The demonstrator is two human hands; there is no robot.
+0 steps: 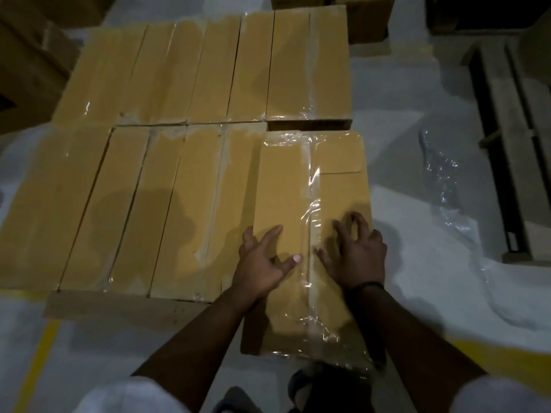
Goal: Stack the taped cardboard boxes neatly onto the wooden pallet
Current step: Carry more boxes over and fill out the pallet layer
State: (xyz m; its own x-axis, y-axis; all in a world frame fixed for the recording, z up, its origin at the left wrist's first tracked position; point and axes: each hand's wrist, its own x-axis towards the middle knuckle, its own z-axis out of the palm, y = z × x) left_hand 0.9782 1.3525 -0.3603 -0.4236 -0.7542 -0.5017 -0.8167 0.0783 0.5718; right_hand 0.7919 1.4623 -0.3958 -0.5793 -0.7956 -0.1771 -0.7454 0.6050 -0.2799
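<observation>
A long taped cardboard box lies at the near right end of the front row, its near end overhanging the wooden pallet towards me. My left hand rests flat on its top, fingers spread. Beside it, my right hand touches the top near the clear tape seam with fingers bent, gripping nothing. Several other taped boxes fill two rows on the pallet, laid side by side.
More cardboard boxes stand at the back. An empty wooden pallet lies on the right, with crumpled clear plastic wrap on the grey floor beside it. A yellow floor line runs at the near left. My shoes show below.
</observation>
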